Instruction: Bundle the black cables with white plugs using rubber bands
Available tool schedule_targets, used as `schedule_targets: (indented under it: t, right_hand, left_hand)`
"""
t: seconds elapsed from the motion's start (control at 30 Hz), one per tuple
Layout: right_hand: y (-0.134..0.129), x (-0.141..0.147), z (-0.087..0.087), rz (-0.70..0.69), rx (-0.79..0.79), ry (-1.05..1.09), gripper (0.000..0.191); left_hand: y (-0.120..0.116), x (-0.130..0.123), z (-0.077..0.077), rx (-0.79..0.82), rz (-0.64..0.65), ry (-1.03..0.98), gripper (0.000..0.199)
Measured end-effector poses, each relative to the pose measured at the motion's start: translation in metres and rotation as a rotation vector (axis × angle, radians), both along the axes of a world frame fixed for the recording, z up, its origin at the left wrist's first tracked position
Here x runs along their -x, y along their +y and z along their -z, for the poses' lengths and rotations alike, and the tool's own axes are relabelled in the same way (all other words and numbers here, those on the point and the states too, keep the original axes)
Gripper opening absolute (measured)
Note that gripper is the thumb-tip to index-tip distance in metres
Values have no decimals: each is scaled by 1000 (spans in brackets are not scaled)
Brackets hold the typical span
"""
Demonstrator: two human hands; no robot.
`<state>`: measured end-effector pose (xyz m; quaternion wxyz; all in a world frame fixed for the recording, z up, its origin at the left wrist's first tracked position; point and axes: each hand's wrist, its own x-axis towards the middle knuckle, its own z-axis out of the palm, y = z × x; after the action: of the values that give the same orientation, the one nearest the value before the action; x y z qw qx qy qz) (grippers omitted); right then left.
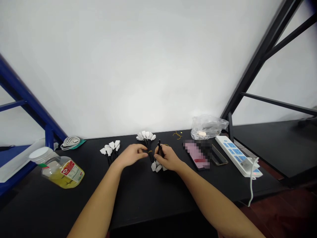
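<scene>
A bundle of black cables (149, 150) with white flat tips stands on the table, its tips fanned at the far end and a yellow rubber band (150, 151) around its middle. My right hand (168, 158) is shut on black cable ends beside the band. My left hand (131, 155) reaches in from the left, its fingertips at the band; I cannot tell whether they pinch it. Further left lies a second bundle of white-tipped black cables (110, 148).
Behind the hands lie loose yellow rubber bands (177, 135) and a plastic bag (209, 127). To the right are a pixelated phone (196, 153) and a white power strip (235, 153). A tipped plastic jar (59, 170) and a white cable coil (70, 142) lie left on the black table (143, 201).
</scene>
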<state>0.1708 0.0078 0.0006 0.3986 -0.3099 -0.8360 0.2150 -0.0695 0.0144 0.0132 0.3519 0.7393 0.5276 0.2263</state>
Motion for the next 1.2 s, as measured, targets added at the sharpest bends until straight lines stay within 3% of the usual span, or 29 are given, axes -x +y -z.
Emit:
schedule_targets:
  t: [0.1,0.2,0.3,0.4,0.57,0.67,0.9,1.03,1.2]
  right_hand:
    - [0,0,-2,-19,32,-17,4]
    - [1,1,-4,-29,51,-23,7]
    - [2,1,-4,-28,63,-33,6]
    - [2,1,-3,-25,75,-47,6]
    - [2,2,-2,-14,81,-62,8]
    - [1,2,-3,-3,84,-72,8]
    - [3,1,0,5,57,-82,9]
    - [3,1,-1,2,65,-93,10]
    - [2,2,-2,-3,63,-97,11]
  left_hand:
    - [9,42,-3,-95,-363,392,25]
    - [14,75,-2,0,-503,598,23]
    - [16,86,2,105,-495,662,25]
    - [16,79,6,162,-412,676,30]
    - [17,52,13,93,-188,594,15]
    - [17,42,17,18,-118,568,19]
    - [19,57,21,-34,-190,541,35]
    - [22,63,21,-103,-294,608,27]
    - [21,58,21,-93,-291,621,18]
